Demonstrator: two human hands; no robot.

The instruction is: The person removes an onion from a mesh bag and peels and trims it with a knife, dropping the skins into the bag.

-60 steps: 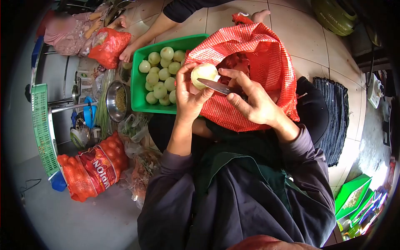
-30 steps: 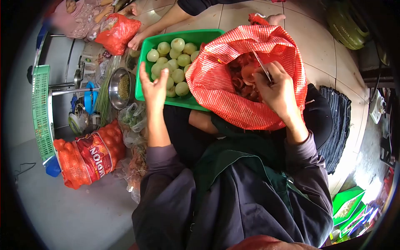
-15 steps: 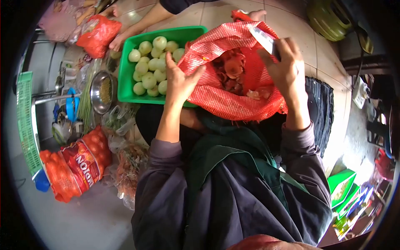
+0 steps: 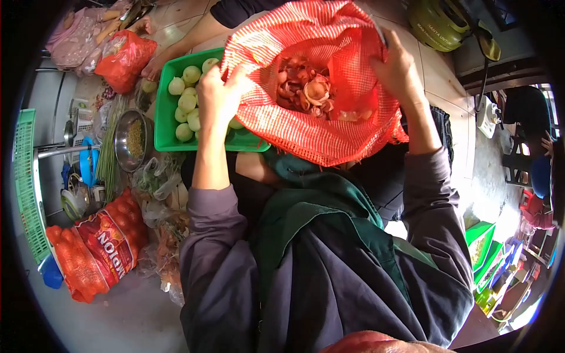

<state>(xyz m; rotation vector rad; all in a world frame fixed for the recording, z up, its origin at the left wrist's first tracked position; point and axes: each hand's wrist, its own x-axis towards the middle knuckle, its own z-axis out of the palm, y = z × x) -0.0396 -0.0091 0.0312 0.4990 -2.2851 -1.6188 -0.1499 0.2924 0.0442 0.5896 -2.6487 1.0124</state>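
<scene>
A red mesh sack [image 4: 318, 144] lies mouth-up across my lap, with onion skins [image 4: 303, 88] and peelings inside. My left hand [image 4: 220, 94] is closed on the sack's left rim, in front of the green tub. On the opposite side, my right hand [image 4: 400, 70] grips the right rim, its fingertips partly hidden by the mesh. A thin grey edge of a knife [image 4: 376, 26] shows beside the right fingers. Peeled onions [image 4: 187, 103] fill part of the green tub [image 4: 170, 143], which the sack and left forearm partly cover.
At left are a full net sack of onions [image 4: 97, 247], a metal bowl [image 4: 125, 154] and long green beans [image 4: 109, 159]. Another person's leg [image 4: 188, 38] stretches behind the tub near a red plastic bag [image 4: 125, 62]. A green gas cylinder [image 4: 435, 23] stands at upper right.
The left hand has moved from open beside the sack to gripping its rim. The sack's mouth is raised and spread wider, and the knife blade has turned mostly out of sight.
</scene>
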